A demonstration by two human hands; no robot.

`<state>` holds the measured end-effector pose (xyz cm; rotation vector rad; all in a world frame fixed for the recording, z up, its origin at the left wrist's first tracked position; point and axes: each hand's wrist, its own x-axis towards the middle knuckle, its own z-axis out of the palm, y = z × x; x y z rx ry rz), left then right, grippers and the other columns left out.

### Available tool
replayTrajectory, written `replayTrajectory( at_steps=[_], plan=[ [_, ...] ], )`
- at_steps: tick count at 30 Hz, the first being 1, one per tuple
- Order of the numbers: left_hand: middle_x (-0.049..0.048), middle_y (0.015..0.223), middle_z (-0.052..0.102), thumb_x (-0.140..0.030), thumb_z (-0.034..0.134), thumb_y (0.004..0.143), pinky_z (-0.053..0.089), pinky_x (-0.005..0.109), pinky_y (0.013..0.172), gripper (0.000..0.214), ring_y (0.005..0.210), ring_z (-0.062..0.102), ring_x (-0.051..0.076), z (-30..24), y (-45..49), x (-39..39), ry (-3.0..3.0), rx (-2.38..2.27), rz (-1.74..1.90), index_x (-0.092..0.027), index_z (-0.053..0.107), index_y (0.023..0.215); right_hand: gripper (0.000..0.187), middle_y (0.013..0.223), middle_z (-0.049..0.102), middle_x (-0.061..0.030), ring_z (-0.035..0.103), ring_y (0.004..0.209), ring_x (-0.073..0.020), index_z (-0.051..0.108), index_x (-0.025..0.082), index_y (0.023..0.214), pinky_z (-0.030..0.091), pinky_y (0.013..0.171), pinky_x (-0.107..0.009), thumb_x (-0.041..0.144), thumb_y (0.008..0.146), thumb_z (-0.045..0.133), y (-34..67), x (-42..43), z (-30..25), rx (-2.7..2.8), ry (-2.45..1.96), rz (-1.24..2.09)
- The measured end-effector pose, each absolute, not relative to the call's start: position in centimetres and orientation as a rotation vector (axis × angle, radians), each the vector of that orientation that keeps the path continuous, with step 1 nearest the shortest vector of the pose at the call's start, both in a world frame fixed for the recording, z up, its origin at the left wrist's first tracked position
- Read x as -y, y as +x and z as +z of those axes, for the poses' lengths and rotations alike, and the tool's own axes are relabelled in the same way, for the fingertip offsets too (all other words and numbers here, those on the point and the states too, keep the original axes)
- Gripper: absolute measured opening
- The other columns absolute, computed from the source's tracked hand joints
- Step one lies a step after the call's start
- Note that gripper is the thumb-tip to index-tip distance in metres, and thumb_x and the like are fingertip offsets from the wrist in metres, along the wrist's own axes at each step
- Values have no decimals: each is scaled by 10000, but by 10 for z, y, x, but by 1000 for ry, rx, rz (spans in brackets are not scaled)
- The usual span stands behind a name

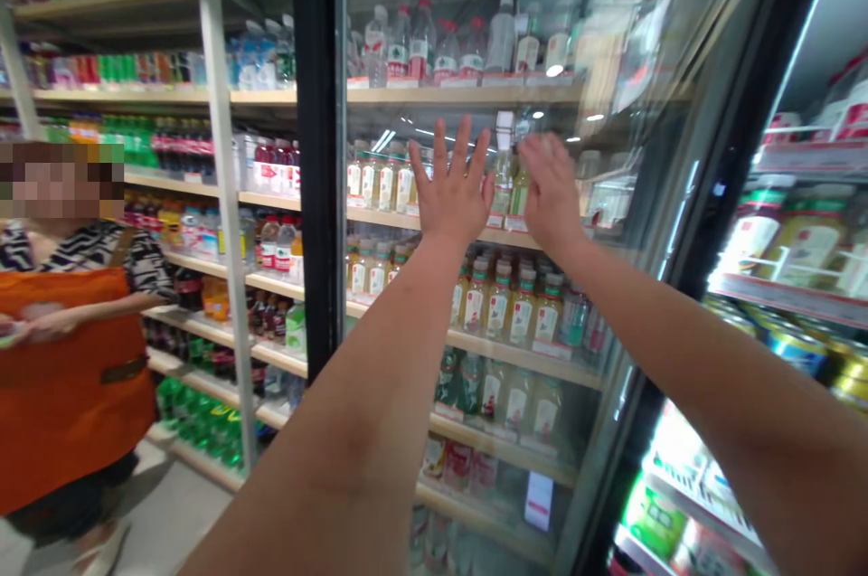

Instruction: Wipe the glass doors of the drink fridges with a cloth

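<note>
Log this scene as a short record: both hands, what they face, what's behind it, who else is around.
Left hand: raised, fingers spread, palm toward the glass door
Right hand: raised beside it, blurred
Contact with glass: cannot be told for certain
Behind glass: rows of bottles on shelves
Bystander: person in an orange apron, at far left of view

Probably a shop: bottles (498,300) on shelves (128,94)
</note>
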<state>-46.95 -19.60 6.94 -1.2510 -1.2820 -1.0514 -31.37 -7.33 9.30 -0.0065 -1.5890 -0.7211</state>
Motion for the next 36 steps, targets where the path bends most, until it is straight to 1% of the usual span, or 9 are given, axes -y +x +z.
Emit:
replayTrajectory(
  at_steps=[3,8,14,20,24,26,30,33,36],
  plan=[
    [12,1715,142,-286,468,1045,-157,591,1259,615,1584,-27,306,70,-469,196,-1243,1299,-1055,-251,332,1644,561,1481,586,-1,423,1485,-221,528,301,1477,401,1238,-521,121,978,344,-317,77,89,1727,89,-788],
    [1,1716,126,-299,483,1047,-160,592,1259,629,1582,-33,306,70,-468,195,-1252,1311,-1062,-266,314,1652,541,1539,520,-69,327,1538,-286,501,254,1506,251,1283,-618,158,999,341,-311,66,108,1464,-126,-586],
    [-3,1715,129,-302,462,1060,-145,597,1262,604,1583,-19,308,69,-469,195,-1258,1295,-1069,-270,327,1647,521,1474,593,6,425,1478,-229,548,310,1456,378,1248,-548,154,1000,353,-320,72,106,1706,73,-766],
    [3,1712,150,-303,476,1057,-152,594,1259,603,1584,-24,302,70,-468,196,-1252,1307,-1066,-268,337,1642,485,1541,527,-52,331,1522,-287,529,261,1470,237,1282,-616,194,1040,316,-306,58,130,1401,-170,-553],
    [-5,1714,137,-323,479,1063,-160,573,1264,607,1583,-36,288,70,-468,197,-1265,1316,-1068,-279,322,1648,509,1511,562,11,375,1513,-229,543,317,1461,320,1276,-553,174,1008,360,-313,68,117,1749,35,-728],
    [-13,1715,128,-328,476,1064,-161,569,1264,610,1584,-38,284,70,-469,196,-1257,1315,-1069,-289,312,1651,521,1492,582,7,414,1488,-216,556,318,1452,342,1269,-528,158,995,361,-307,65,118,1737,43,-750],
    [-41,1713,114,-326,472,1062,-163,571,1264,617,1584,-42,279,70,-468,196,-1251,1327,-1078,-318,297,1654,514,1510,561,-54,375,1509,-267,561,268,1449,275,1276,-602,167,992,348,-296,58,119,1472,-119,-625],
    [-64,1708,108,-301,482,1051,-159,567,1271,633,1577,-60,270,70,-467,198,-1293,1335,-1110,-335,293,1654,538,1528,547,-22,359,1522,-254,532,305,1477,292,1274,-602,167,981,377,-306,71,102,1655,-18,-650],
    [-48,1709,94,-300,471,1048,-163,574,1271,630,1575,-65,280,71,-467,198,-1299,1341,-1101,-307,302,1655,571,1513,565,20,390,1507,-216,523,351,1482,338,1267,-564,149,968,380,-311,79,94,1874,74,-687]
  ],
)
